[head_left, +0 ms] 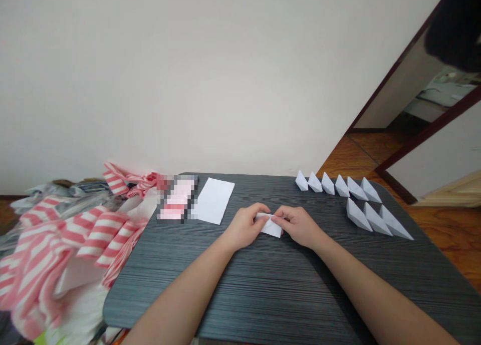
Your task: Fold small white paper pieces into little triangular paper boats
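Between my two hands, a small piece of folded white paper [271,228] is held just over the middle of the dark table. My left hand [246,226] pinches its left side, thumb on the near face and fingers behind. On the right side, my right hand [296,225] grips the upper edge between thumb and curled fingers. The paper's lower edge hangs toward me; its far face is hidden. Left of my hands lies a stack of flat white paper sheets [216,201]. Folded paper boats [340,186] stand in rows at the table's right side.
The dark wood-grain table [240,290] has rounded corners and meets a pale wall [210,84]. A blurred-out rectangular object [178,197] lies at its left edge. Pink-and-white striped cloth [86,235] is heaped beside the table. A wooden floor [349,154] and doorway show at right.
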Available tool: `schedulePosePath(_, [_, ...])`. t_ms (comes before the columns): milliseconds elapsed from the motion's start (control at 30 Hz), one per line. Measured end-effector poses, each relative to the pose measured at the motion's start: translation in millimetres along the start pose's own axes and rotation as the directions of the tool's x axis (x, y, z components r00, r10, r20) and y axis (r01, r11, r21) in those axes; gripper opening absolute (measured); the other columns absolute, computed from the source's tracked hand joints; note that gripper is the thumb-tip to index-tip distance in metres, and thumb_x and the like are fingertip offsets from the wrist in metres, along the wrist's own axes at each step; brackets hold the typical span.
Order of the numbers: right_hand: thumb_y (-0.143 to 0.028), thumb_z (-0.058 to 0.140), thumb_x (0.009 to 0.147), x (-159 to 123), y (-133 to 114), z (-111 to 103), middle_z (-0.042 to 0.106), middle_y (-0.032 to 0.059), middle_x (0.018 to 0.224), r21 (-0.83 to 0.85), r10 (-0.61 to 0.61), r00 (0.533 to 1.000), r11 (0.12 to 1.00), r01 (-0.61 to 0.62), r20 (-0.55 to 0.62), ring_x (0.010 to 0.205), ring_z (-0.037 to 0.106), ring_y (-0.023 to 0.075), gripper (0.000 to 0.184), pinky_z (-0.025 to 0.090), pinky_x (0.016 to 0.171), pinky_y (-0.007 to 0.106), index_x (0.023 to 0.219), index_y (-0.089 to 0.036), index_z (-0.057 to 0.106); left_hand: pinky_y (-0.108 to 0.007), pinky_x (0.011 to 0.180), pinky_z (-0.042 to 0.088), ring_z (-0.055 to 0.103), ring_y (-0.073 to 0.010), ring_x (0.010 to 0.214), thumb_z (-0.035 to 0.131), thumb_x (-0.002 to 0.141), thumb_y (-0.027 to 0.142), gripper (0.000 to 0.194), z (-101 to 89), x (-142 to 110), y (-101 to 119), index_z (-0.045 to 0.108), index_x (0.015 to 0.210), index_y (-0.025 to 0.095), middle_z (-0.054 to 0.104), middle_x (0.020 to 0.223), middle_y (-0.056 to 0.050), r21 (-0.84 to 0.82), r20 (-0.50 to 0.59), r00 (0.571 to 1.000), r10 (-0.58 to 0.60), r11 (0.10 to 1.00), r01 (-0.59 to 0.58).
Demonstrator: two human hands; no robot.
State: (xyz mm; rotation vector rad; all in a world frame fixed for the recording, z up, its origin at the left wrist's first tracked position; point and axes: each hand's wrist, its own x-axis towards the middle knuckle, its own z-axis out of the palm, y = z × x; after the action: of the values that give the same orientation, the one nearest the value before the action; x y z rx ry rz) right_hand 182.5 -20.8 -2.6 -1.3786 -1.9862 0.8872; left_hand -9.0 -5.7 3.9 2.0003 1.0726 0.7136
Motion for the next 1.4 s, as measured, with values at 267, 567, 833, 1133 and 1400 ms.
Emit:
schedulePosePath(267, [-0.032, 0.051, 0.085, 0.2, -0.7, 1.0, 0.064, -0.0003, 0.058, 0.04, 0.015, 1.0, 0.999, -0.015, 0.001, 0.055, 0.058, 0.0136, 0.02, 0.04, 0.054, 0.023, 0.074, -0.019, 0.062, -0.022, 0.06, 0.036, 0.052, -0.0129, 0.067, 0.056, 0.077, 0.026, 0.025, 0.1, 0.2, 3.4, 0.058, 0.1, 0.02, 0.062, 0.082, -0.001, -0.01, -0.003, 1.0, -0.018, 1.0, 0.018])
schedulePosePath(567, [-0.032, 0.047, 0.087, -1.2, -0.2, -1.1, 0.064, -0.0017, 0.053, 0.077, 0.055, 0.998, 0.995, -0.056, 0.021, 0.051, 0.059, 0.0127, 0.025, 0.042, 0.057, 0.023, 0.07, -0.019, 0.059, -0.022, 0.058, 0.035, 0.048, -0.0111, 0.063, 0.056, 0.075, 0.024, 0.023, -0.3, 0.2, 2.1, 0.056, 0.098, 0.019, 0.059, 0.078, 0.001, -0.041, -0.041, 0.998, -0.052, 0.998, 0.05])
schedulePosePath(833, [-0.032, 0.047, 0.088, -2.2, 0.0, -3.9, 0.064, -0.0019, 0.052, 0.112, 0.084, 0.996, 0.99, -0.081, -0.022, 0.05, 0.059, 0.0125, 0.026, 0.043, 0.059, 0.024, 0.068, -0.019, 0.058, -0.022, 0.054, 0.038, 0.052, -0.0109, 0.056, 0.051, 0.081, 0.032, 0.02, 2.5, 1.1, -5.5, 0.056, 0.095, 0.019, 0.056, 0.063, 0.002, -0.152, 0.038, 0.995, -0.096, 0.983, 0.1])
schedulePosePath(1133, [-0.034, 0.046, 0.088, -2.3, 5.2, -4.1, 0.062, -0.0016, 0.051, 0.172, 0.123, 0.992, 0.978, -0.116, -0.028, 0.047, 0.057, 0.012, 0.027, 0.043, 0.054, 0.023, 0.068, -0.018, 0.056, -0.022, 0.054, 0.042, 0.055, -0.0101, 0.054, 0.051, 0.081, 0.031, 0.021, 2.5, 1.9, -6.5, 0.054, 0.098, 0.019, 0.06, 0.068, 0.001, -0.234, 0.06, 0.994, -0.095, 0.966, 0.106])
schedulePosePath(1400, [-0.035, 0.046, 0.088, -2.4, 8.7, -4.6, 0.062, -0.0016, 0.05, 0.203, 0.133, 0.991, 0.971, -0.123, -0.035, 0.046, 0.057, 0.0117, 0.027, 0.043, 0.053, 0.022, 0.069, -0.018, 0.056, -0.021, 0.051, 0.042, 0.056, -0.0104, 0.054, 0.054, 0.08, 0.031, 0.025, 4.6, 2.3, -8.8, 0.053, 0.101, 0.017, 0.064, 0.071, -0.001, -0.302, 0.083, 0.991, -0.108, 0.945, 0.129])
